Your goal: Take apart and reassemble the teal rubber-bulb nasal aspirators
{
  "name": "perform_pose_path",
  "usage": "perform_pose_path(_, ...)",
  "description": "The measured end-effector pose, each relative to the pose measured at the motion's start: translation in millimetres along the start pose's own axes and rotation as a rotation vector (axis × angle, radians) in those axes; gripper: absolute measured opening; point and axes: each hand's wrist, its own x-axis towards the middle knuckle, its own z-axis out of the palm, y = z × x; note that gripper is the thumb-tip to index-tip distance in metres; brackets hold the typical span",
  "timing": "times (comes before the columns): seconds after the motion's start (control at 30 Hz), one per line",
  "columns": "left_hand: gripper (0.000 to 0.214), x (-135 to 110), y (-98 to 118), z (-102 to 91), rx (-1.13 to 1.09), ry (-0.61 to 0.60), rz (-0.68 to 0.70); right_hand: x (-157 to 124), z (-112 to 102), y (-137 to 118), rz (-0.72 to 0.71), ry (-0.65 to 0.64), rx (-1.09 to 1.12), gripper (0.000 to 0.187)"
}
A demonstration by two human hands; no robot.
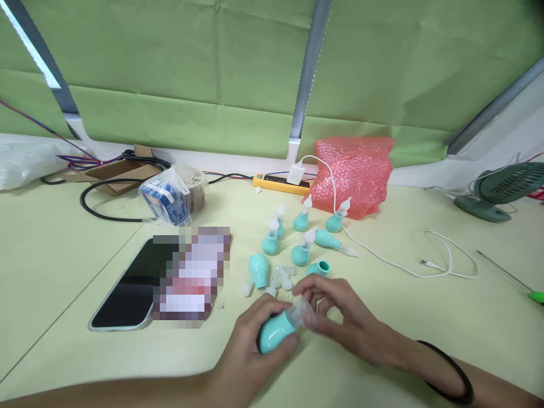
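Note:
My left hand is wrapped round a teal squeeze bulb, which lies tilted up to the right. A clear nozzle piece sits at the bulb's open end, pinched by the fingers of my right hand. Just beyond my hands lie a loose teal bulb, another bulb with its mouth showing, and several small translucent parts. Farther back, several bulbs with clear tips, like this nasal aspirator, stand upright. One aspirator lies on its side.
Left are a black-screened phone and a blurred-out phone. Behind stand a plastic-wrapped tape bundle, a yellow power strip and red bubble wrap. A white cable, a screwdriver and a fan are right.

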Motion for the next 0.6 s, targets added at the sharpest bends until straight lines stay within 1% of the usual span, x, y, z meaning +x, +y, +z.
perform_pose_path(0.07, 0.016, -3.5, -0.4, 1.9, 0.054, -0.09, 0.055, -5.4, 0.6, -7.3, -0.01, -0.07, -0.081, 0.016)
perform_pose_path(0.1, 0.017, -5.0, -0.4, 2.4, 0.083, -0.123, 0.072, -8.0, 3.0, -8.3, -0.024, -0.07, -0.144, 0.016)
perform_pose_path(0.17, 0.02, -6.9, 0.3, 2.4, 0.148, -0.165, 0.096, -12.6, 10.5, -6.7, -0.068, -0.009, -0.252, 0.018)
perform_pose_path(0.23, 0.019, -7.4, 2.0, 1.1, 0.21, -0.214, 0.116, -16.2, 18.5, -3.0, -0.173, 0.096, -0.326, 0.013)
perform_pose_path(0.3, 0.014, -7.2, 4.9, -0.9, 0.278, -0.294, 0.156, -18.8, 24.1, -0.2, -0.326, 0.153, -0.372, 0.013)
perform_pose_path(0.37, 0.015, -6.9, 9.1, -3.2, 0.351, -0.373, 0.231, -20.2, 26.2, 0.0, -0.448, 0.144, -0.364, 0.022)
perform_pose_path(0.4, 0.019, -6.7, 11.5, -4.3, 0.377, -0.395, 0.283, -20.5, 26.1, -1.1, -0.464, 0.114, -0.337, 0.026)
perform_pose_path(0.43, 0.023, -6.5, 14.1, -5.2, 0.395, -0.4, 0.339, -20.6, 25.4, -2.8, -0.457, 0.082, -0.3, 0.028)
perform_pose_path(0.5, 0.028, -5.8, 19.3, -6.8, 0.426, -0.404, 0.456, -20.8, 23.1, -7.5, -0.392, 0.035, -0.224, 0.03)
perform_pose_path(0.6, 0.025, -4.3, 28.1, -9.5, 0.523, -0.443, 0.593, -21.9, 18.8, -14.0, -0.275, -0.036, -0.063, 0.032)
